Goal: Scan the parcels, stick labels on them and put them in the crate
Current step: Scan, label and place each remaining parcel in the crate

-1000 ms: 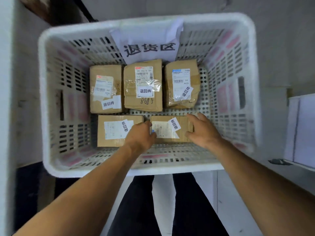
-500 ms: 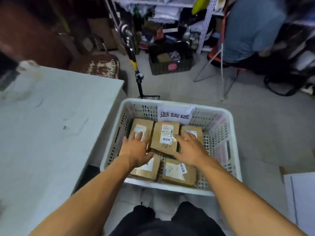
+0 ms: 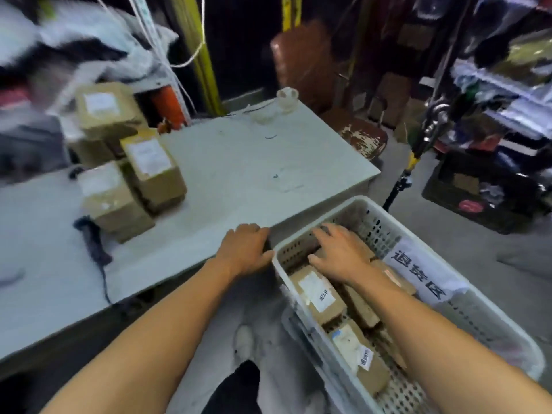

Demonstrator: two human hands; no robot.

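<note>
I am looking down over two bare forearms. My left hand [image 3: 246, 249] rests at the near edge of the grey table [image 3: 239, 162], just beside the white plastic crate [image 3: 478, 318], its fingers curled loosely downward; I cannot tell whether they grip the edge. My right hand [image 3: 340, 255] reaches into the crate, fingers straight and slightly spread, lying flat on a brown parcel. Several cardboard parcels [image 3: 319, 297] lie in the crate, each bearing a white label, and a paper sign [image 3: 421, 273] with dark characters hangs on its far wall. On the left of the table stands a pile of more parcels [image 3: 131, 171]. Just beside it, nearer me, lies a dark handheld scanner [image 3: 92, 240] with a trailing cable. The picture is blurred.
</note>
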